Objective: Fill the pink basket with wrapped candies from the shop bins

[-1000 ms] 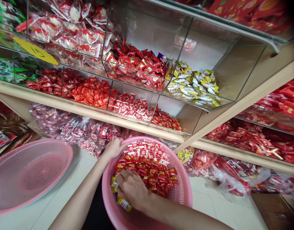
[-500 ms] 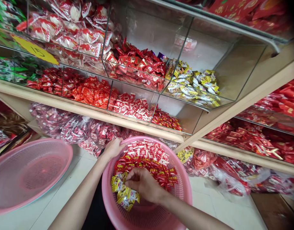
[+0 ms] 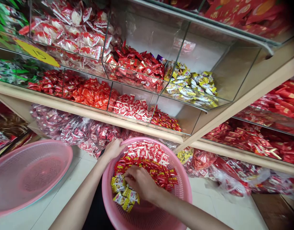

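My left hand [image 3: 113,149] is closed over the far left rim of a pink plastic basket [image 3: 108,206]. Inside it lie red-and-white wrapped candies [image 3: 147,151] at the far side, red candies with yellow lettering [image 3: 158,175] in the middle, and yellow-and-white wrapped candies [image 3: 125,198] at the near left. My right hand [image 3: 142,183] is down in the basket, between the red and the yellow candies. Its fingers are curled together, and their tips are hidden, so what they hold cannot be made out.
Clear-fronted shelf bins hold red candies [image 3: 139,65], yellow-and-white candies [image 3: 192,84] and other sweets. A yellow price tag [image 3: 38,53] hangs at the left. Bagged candies [image 3: 75,127] line the floor under the shelf. Another pink basket [image 3: 65,163] stands at the left, a cardboard box [image 3: 273,207] at the right.
My right hand has shifted slightly up and left within the basket. The yellow-and-white candies beside it have moved a little. My left hand stays on the rim.
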Motion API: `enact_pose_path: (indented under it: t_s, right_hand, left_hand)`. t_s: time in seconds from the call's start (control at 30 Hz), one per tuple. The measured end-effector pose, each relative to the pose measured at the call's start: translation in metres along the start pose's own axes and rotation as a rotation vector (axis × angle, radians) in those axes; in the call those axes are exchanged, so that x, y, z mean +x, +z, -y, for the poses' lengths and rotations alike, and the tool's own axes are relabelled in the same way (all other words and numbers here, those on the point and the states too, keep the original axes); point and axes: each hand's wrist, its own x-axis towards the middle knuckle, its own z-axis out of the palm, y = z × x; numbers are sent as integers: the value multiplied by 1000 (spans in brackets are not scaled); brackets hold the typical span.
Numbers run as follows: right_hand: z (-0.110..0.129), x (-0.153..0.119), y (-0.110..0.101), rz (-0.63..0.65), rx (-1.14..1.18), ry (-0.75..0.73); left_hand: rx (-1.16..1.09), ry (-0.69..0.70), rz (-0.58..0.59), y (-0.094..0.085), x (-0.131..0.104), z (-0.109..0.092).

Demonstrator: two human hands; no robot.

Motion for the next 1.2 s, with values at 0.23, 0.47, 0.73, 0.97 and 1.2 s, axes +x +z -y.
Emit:
enact_pose_path:
  t_s: [0.23,0.47,0.73,0.97,1.2]
  right_hand:
    - [7,25,-1,178,-473,-60]
    - [11,30,7,252,-463,-97]
    - [13,30,9,246,-407,-47]
    - [11,27,9,227,-348,20]
    - [13,24,2,220,-320,-34]
  left_hand:
    - [5,2,-10,-1,-1,1]
    - [0,3,-11,-2,-2,-1]
    - [0,-1,-4,-2,-1,0]
    - [-11,6,-2,-2,-2,-1]
    - [2,-6,-3,-4,-3,-2]
